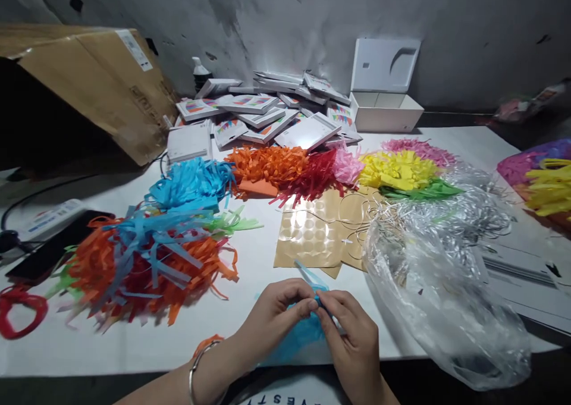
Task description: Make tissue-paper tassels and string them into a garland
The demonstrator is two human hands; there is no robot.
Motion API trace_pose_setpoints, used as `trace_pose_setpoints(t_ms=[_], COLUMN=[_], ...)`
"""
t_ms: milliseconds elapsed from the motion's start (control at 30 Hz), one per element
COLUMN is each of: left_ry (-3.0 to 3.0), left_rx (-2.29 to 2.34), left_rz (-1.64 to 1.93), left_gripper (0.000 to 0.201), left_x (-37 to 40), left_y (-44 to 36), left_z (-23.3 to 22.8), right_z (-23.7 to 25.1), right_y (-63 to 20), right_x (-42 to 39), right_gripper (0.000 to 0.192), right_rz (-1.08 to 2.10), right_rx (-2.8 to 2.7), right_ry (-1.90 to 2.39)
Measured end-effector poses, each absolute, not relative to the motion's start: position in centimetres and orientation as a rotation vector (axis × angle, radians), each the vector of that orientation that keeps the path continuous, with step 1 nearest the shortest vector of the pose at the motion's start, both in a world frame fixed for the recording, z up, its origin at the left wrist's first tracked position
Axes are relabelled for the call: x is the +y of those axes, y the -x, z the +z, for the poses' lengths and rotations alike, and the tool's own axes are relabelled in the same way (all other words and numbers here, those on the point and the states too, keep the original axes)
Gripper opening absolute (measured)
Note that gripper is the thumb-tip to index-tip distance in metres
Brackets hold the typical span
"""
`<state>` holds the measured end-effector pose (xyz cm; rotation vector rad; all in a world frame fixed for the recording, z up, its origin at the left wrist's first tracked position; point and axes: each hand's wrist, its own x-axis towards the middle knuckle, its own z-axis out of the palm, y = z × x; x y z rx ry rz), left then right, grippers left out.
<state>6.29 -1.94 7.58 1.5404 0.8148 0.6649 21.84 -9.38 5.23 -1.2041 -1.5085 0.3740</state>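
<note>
Two hands meet at six o'clock on the white table [267, 226]: the left hand [276, 310] and the right hand [352, 333] both pinch a blue tissue-paper piece [303, 330] between closed fingertips, just above the table edge. At twelve o'clock of them lies a tan sticker sheet [312, 229]. Orange and blue fringe [147, 262] sits at nine o'clock, a clear plastic bag [437, 298] at three o'clock.

Bright light from above falls on the white tabletop [267, 238], glaring off the clear plastic bag [446, 298] at lower right. The upper left of the frame lies in deep shadow. The edges bow and the lower left is blurred.
</note>
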Motion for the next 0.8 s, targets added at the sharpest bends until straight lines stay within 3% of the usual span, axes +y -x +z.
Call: trace_pose_setpoints(t_ms=[167,333,400,633,800], left_ry=[-1.887,-2.075,-2.082,-2.251,-2.507], left_rx=[0.738,0.640,0.598,0.334,-0.187], left_rz=[0.731,0.750,0.718,0.712,0.082], left_gripper=[0.010,0.014,0.016,0.019,0.014], left_x=[-1.4,-1.1,-0.8,1.6,1.3], left_y=[-7.2,-9.2,-10.3,-18.0,-22.5], left_z=[8.7,10.1,10.6,10.5,8.0], right_z=[5.5,5.7,5.8,11.0,9.7], right_y=[-22.5,-23.1,-23.7,-30.2,-36.5], right_x=[-9.9,-9.9,-10.3,-14.4,-14.5], right_gripper=[0.048,0.022,0.028,0.036,0.035], right_rz=[0.187,0.170,0.159,0.537,0.292], right_rx=[-1.524,-1.509,-1.514,-1.436,-1.239], right_ry=[1.247,1.420,1.476,1.392,1.877])
